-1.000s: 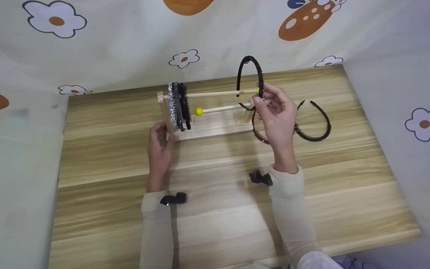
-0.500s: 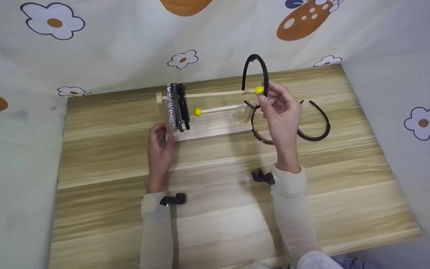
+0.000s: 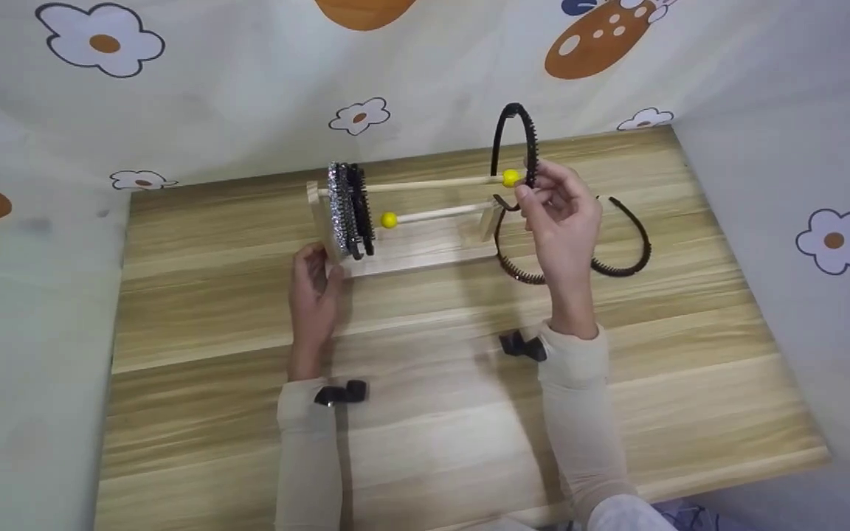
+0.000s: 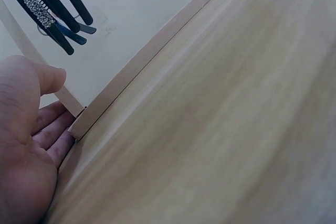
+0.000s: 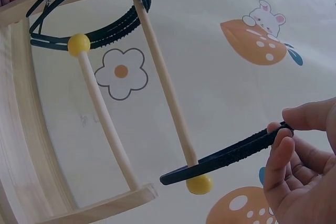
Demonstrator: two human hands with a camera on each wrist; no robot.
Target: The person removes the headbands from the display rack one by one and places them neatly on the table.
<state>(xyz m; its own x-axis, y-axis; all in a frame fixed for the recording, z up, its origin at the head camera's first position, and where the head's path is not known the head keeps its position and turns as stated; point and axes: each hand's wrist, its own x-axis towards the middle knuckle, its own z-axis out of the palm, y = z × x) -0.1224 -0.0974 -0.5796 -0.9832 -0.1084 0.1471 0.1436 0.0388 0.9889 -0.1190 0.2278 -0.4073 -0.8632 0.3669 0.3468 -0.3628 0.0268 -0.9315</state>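
My right hand [image 3: 561, 221] pinches a black toothed headband [image 3: 533, 140] at the free end of the upper rod [image 3: 432, 183] of a wooden stand [image 3: 410, 254]. In the right wrist view the headband [image 5: 231, 153] crosses that rod right by its yellow ball [image 5: 199, 183]. At the stand's other end, my left hand [image 3: 313, 295] holds the foot of the upright [image 4: 68, 100], thumb in front, fingers behind it. Several headbands hang against this upright, a silver glittery one [image 3: 335, 210] outermost and black ones [image 3: 361, 214] beside it.
A lower rod [image 3: 440, 214] points left from the right upright and ends in a yellow ball [image 3: 389, 220]. On the wood-grain table [image 3: 425, 428] lie a dark headband [image 3: 521, 276] and another [image 3: 624, 273], partly hidden by my right hand. A patterned cloth [image 3: 248, 103] hangs behind.
My right hand has drawn the black headband to the right along the rod's end, so the yellow ball now shows fully. My left hand and the hanging headbands keep their places.
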